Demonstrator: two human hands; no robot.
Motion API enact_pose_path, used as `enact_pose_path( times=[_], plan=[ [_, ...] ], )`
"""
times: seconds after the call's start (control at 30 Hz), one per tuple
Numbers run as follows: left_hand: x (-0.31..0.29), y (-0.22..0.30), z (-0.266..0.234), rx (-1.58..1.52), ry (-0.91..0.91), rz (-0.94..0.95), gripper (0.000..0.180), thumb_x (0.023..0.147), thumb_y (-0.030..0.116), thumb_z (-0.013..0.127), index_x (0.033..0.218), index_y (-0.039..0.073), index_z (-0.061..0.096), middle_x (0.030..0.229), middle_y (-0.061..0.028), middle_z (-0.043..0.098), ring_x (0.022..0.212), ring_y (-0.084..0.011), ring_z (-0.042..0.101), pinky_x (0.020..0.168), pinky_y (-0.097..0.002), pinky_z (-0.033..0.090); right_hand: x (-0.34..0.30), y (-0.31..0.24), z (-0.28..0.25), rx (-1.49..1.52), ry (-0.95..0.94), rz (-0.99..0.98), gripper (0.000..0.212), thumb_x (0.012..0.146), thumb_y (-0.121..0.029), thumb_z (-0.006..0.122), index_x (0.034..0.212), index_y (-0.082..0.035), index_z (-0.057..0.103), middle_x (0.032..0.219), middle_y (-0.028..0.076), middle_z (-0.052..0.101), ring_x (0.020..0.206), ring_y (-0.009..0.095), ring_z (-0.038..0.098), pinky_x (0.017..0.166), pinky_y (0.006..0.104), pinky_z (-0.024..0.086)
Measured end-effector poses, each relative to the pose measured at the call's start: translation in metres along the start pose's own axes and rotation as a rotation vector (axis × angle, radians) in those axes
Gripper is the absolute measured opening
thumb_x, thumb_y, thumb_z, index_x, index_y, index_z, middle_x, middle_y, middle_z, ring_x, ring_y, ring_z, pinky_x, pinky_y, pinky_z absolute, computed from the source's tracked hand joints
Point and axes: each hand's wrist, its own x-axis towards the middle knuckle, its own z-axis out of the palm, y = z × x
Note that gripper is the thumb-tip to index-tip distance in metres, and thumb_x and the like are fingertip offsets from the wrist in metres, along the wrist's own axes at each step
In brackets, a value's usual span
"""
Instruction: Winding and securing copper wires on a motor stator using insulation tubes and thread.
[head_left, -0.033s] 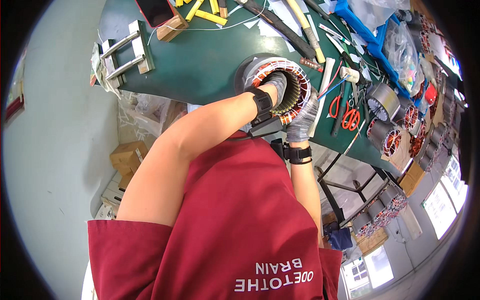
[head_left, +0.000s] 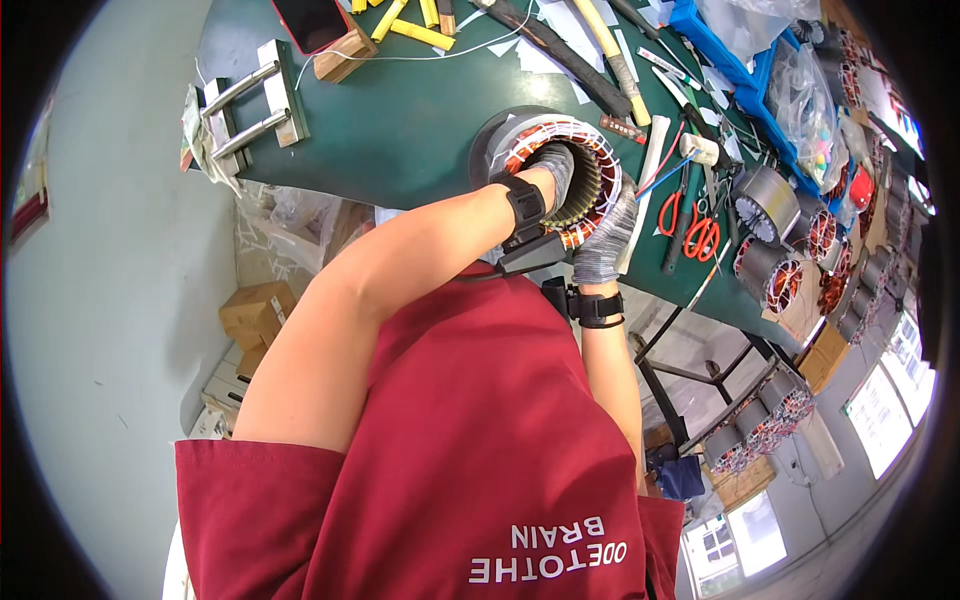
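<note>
Copper-orange wound stator (head_left: 590,160), green table (head_left: 400,120), red-handled scissors (head_left: 690,225).

Left hand (head_left: 553,168): fingers hidden inside the bore of the stator (head_left: 560,170). Right hand (head_left: 607,238): palm side concealed behind the stator's rim; grip cannot be told. Desk (head_left: 400,120): far end cut off by the picture's upper edge.

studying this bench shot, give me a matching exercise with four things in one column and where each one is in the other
Things:
1. left hand
2. right hand
3. red-handled scissors
4. metal double-bar handle

Places:
A. lying on the green table, right of the stator
B. at the table's left end
C. reaching inside the stator bore
D. on the stator's outer right rim

Pairs: 1-C, 2-D, 3-A, 4-B
</note>
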Motion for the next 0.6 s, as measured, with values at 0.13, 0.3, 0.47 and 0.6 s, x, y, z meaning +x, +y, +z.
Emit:
enact_pose_path(
  times=[0.13, 0.3, 0.47, 0.6],
  plan=[
    [-0.0021, -0.0039, 0.0014, 0.035, -0.013, -0.013, 0.044, 0.094, 0.019, 0.022, 0.131, 0.015, 0.044, 0.135, -0.0013, 0.043, 0.124, -0.0127, 0.039, 0.104, -0.0278, 0.029, 0.0008, -0.0041, -0.0003, 0.150, -0.023, 0.073, 0.023, 0.091, -0.012, 0.039, 0.106, 0.000, 0.051, 0.098, 0.008, 0.056, 0.087, 0.015, 0.056, 0.079, 0.0270, 0.047],
    [-0.0027, -0.0066, 0.0006, 0.072, -0.023, -0.026, 0.044, 0.094, 0.019, 0.022, 0.131, 0.015, 0.044, 0.135, -0.0011, 0.043, 0.124, -0.0126, 0.039, 0.104, -0.0279, 0.029, -0.0027, -0.0072, 0.0045, 0.096, -0.013, 0.011, 0.026, 0.093, -0.018, 0.036, 0.106, 0.000, 0.051, 0.098, 0.008, 0.056, 0.087, 0.015, 0.055, 0.080, 0.0279, 0.047],
    [-0.0002, -0.0079, 0.0027, 0.108, -0.038, -0.031, 0.044, 0.093, 0.019, 0.022, 0.131, 0.016, 0.044, 0.136, -0.0010, 0.043, 0.124, -0.0126, 0.039, 0.104, -0.0281, 0.029, -0.0038, -0.0106, 0.0044, -0.080, -0.023, -0.027, 0.028, 0.094, -0.020, 0.036, 0.107, 0.000, 0.051, 0.099, 0.009, 0.056, 0.088, 0.016, 0.055, 0.080, 0.0280, 0.047],
    [0.0039, -0.0088, 0.0081, 0.141, -0.047, -0.038, 0.044, 0.093, 0.020, 0.022, 0.131, 0.016, 0.044, 0.136, -0.0008, 0.043, 0.124, -0.0125, 0.039, 0.104, -0.0282, 0.029, -0.0021, -0.0075, 0.0012, 0.058, -0.009, 0.025, 0.030, 0.095, -0.022, 0.034, 0.107, -0.001, 0.051, 0.100, 0.009, 0.057, 0.088, 0.016, 0.055, 0.081, 0.0280, 0.046]
  ],
)
